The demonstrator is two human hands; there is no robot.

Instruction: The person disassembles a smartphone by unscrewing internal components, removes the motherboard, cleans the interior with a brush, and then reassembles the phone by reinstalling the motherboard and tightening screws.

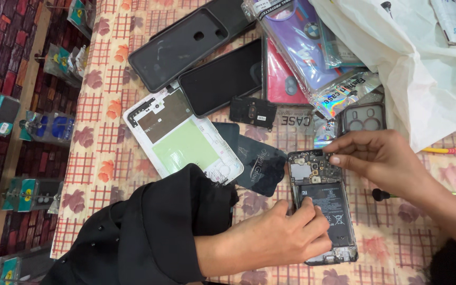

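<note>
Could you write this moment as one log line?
left hand: pressing on opened phone | right hand: fingers at phone's top edge | nearby: white frame, cases

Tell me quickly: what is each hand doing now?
Left hand: fingers pressing on the opened phone, not gripping.
Right hand: fingers pinched at the phone's top edge.
</note>
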